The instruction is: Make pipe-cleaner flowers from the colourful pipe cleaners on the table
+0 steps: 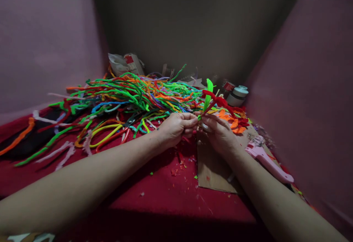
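My left hand [180,126] is closed in a pinch on the lower end of a pipe-cleaner flower, where a bit of green shows at the fingertips. My right hand [219,132] pinches the same stem just beside it. Above the fingers rise a bright green pipe-cleaner leaf [209,91] and a red pipe-cleaner flower [220,101], tilted to the right. Both hands are close together, over the left edge of a cardboard piece [212,172]. Orange pipe-cleaner petals [234,124] lie just behind my right hand.
A large heap of coloured pipe cleaners [138,91] covers the back of the red cloth [154,194]. At right lies a pink glue gun [267,159]; behind it stands a pale-capped bottle [238,94]. A tool with red handles [125,135] lies left. Walls rise on both sides.
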Demonstrator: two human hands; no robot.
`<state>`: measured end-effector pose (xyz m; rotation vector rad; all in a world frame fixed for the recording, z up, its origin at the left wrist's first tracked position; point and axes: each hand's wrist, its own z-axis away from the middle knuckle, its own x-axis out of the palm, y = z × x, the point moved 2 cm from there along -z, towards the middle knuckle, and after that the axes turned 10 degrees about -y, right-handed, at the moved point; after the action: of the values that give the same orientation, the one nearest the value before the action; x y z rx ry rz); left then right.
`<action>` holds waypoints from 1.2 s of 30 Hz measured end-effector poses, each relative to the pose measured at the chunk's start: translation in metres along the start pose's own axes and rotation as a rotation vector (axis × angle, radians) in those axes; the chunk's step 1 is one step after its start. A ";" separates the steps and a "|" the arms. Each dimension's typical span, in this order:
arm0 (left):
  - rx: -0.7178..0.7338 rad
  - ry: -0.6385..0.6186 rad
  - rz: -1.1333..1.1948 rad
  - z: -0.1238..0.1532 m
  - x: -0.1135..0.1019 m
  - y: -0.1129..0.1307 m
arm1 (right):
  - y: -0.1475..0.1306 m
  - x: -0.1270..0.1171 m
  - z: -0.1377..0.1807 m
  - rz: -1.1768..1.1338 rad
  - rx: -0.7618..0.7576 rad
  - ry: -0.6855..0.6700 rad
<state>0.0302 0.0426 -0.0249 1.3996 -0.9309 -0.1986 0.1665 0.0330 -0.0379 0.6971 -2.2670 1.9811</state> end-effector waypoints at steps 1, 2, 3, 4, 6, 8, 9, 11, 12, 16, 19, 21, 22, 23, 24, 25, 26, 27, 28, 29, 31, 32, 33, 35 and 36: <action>-0.010 -0.006 0.010 0.000 0.000 0.000 | -0.001 0.000 0.000 0.012 -0.014 -0.010; -0.021 -0.012 0.018 0.000 0.000 0.000 | -0.001 0.000 0.000 0.023 -0.030 -0.027; -0.030 -0.018 0.024 0.000 0.000 0.000 | -0.002 0.000 -0.001 0.029 -0.042 -0.049; -0.039 -0.026 0.027 0.000 -0.001 0.001 | -0.002 0.000 -0.001 0.028 -0.047 -0.069; -0.058 -0.046 0.035 0.000 -0.001 0.001 | -0.002 0.001 -0.001 0.018 -0.038 -0.097; -0.081 -0.064 0.040 0.000 -0.002 0.001 | -0.003 0.002 -0.002 0.021 -0.025 -0.106; -0.092 -0.068 0.037 0.000 -0.003 0.001 | -0.003 0.003 -0.002 0.030 -0.027 -0.107; -0.106 -0.076 0.027 0.000 -0.004 0.002 | -0.003 0.003 -0.002 0.052 -0.046 -0.109; -0.109 -0.088 0.029 0.000 -0.005 0.002 | -0.004 0.004 -0.002 0.061 -0.051 -0.109; -0.136 -0.185 0.117 0.002 -0.005 0.005 | -0.003 0.003 -0.001 0.059 -0.032 -0.107; -0.171 -0.230 0.191 0.004 -0.004 0.006 | -0.003 0.003 0.001 0.013 -0.019 -0.092; -0.183 -0.239 0.205 0.004 -0.003 0.005 | -0.003 0.004 0.002 -0.010 -0.026 -0.074; -0.187 -0.240 0.196 0.004 -0.003 0.005 | -0.003 0.004 0.002 -0.010 -0.037 -0.064; -0.184 -0.232 0.171 0.003 -0.002 0.004 | -0.003 0.005 0.002 -0.003 -0.047 -0.053; -0.171 -0.214 0.123 0.002 -0.001 0.004 | -0.003 0.005 0.002 0.009 -0.058 -0.041; -0.147 -0.185 0.039 0.002 -0.001 0.004 | -0.003 0.005 0.001 0.022 -0.068 -0.025; -0.114 -0.140 -0.086 0.002 0.000 0.004 | -0.003 0.005 0.001 0.035 -0.080 -0.002; -0.069 -0.078 -0.249 0.002 0.000 0.004 | -0.002 0.004 0.000 0.048 -0.093 0.023; -0.010 -0.005 -0.437 0.003 0.000 0.005 | 0.000 0.003 0.000 0.063 -0.105 0.050; 0.060 0.065 -0.633 0.005 0.000 0.005 | 0.001 0.002 0.000 0.079 -0.113 0.073; 0.202 0.157 -0.984 0.009 0.002 0.006 | 0.005 0.001 0.001 0.106 -0.111 0.097; 0.262 0.175 -1.118 0.011 0.002 0.005 | 0.006 0.002 0.001 0.118 -0.106 0.099; 0.304 0.177 -1.225 0.013 0.002 0.004 | 0.007 0.002 0.002 0.127 -0.098 0.101; 0.333 0.169 -1.356 0.015 0.001 0.002 | 0.006 0.004 0.003 0.158 -0.080 0.107; 0.337 0.167 -1.385 0.015 0.000 0.001 | 0.005 0.005 0.003 0.185 -0.069 0.112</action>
<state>0.0198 0.0318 -0.0254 2.1377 0.3060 -0.9605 0.1608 0.0285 -0.0409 0.3718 -2.3960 1.9500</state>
